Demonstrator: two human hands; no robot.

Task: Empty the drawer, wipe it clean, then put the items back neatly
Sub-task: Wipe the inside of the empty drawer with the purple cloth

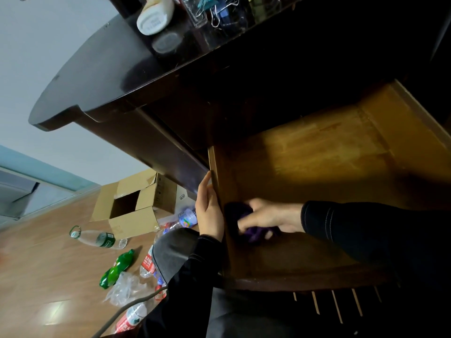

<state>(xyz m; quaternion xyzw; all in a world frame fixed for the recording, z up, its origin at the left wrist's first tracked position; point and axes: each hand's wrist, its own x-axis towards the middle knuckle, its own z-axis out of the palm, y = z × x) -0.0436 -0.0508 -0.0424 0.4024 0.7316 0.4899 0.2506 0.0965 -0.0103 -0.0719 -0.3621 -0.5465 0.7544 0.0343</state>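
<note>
The wooden drawer (317,152) is pulled out, and its brown bottom lies bare. My right hand (271,217) is inside it near the left wall, fingers curled round a dark purple cloth (253,231) that lies on the drawer bottom. The hand is blurred. My left hand (209,208) rests flat against the outside of the drawer's left wall (213,167), fingers straight. On the dark desk top (102,69) above stand a white bottle (156,15) and a clear box of binder clips (214,8).
An open cardboard box (134,203) sits on the wooden floor at left. Several plastic bottles lie around it, among them a clear one (97,237) and a green one (117,269). A crumpled clear bag (124,289) lies by my knee.
</note>
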